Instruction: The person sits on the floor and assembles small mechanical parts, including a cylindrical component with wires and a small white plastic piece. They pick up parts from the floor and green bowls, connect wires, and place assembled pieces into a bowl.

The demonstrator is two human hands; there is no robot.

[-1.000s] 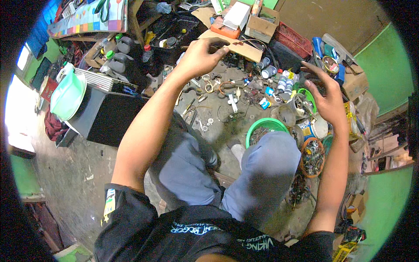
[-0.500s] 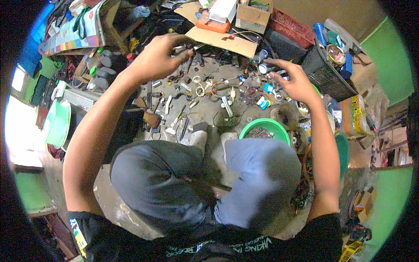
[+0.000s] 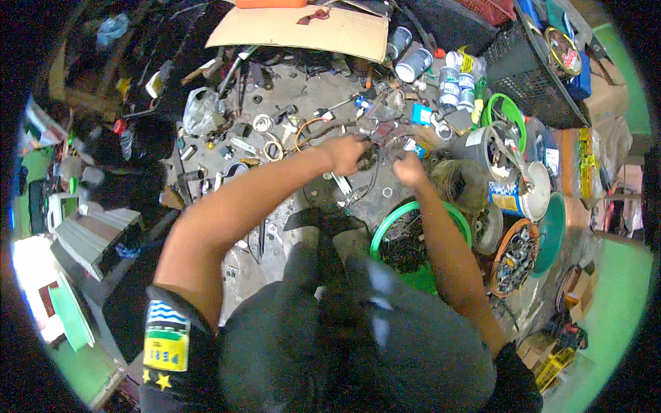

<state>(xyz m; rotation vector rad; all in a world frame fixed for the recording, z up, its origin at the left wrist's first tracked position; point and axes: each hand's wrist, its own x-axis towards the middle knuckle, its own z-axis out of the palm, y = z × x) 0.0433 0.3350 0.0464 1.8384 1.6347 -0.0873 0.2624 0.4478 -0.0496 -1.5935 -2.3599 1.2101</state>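
Note:
My left hand (image 3: 346, 154) reaches over the middle of the cluttered floor, its fingers curled at a dark lump (image 3: 370, 153) that I cannot identify. Just right of it, my right hand (image 3: 410, 170) is closed, and whatever its fingers hold is hidden. A small blue, white and yellow container (image 3: 416, 147) shows right behind those fingers. Under my right forearm stands a bright green basin (image 3: 378, 242) with dark small bits in it. A pale ring (image 3: 387, 193) lies on the floor between the hands and the basin.
Several cans (image 3: 414, 65) stand at the back right beside a black crate (image 3: 533, 79). A cardboard flap (image 3: 296, 29) spans the far side. Buckets (image 3: 536, 189) and an orange basin (image 3: 497, 277) of metal parts crowd the right. A clear plastic bag (image 3: 202, 112) lies at the left.
Both hands have come down and closer together, from raised and wide apart to low over the floor. The right fingers have gone from spread to closed. My view has shifted, showing more cans and buckets.

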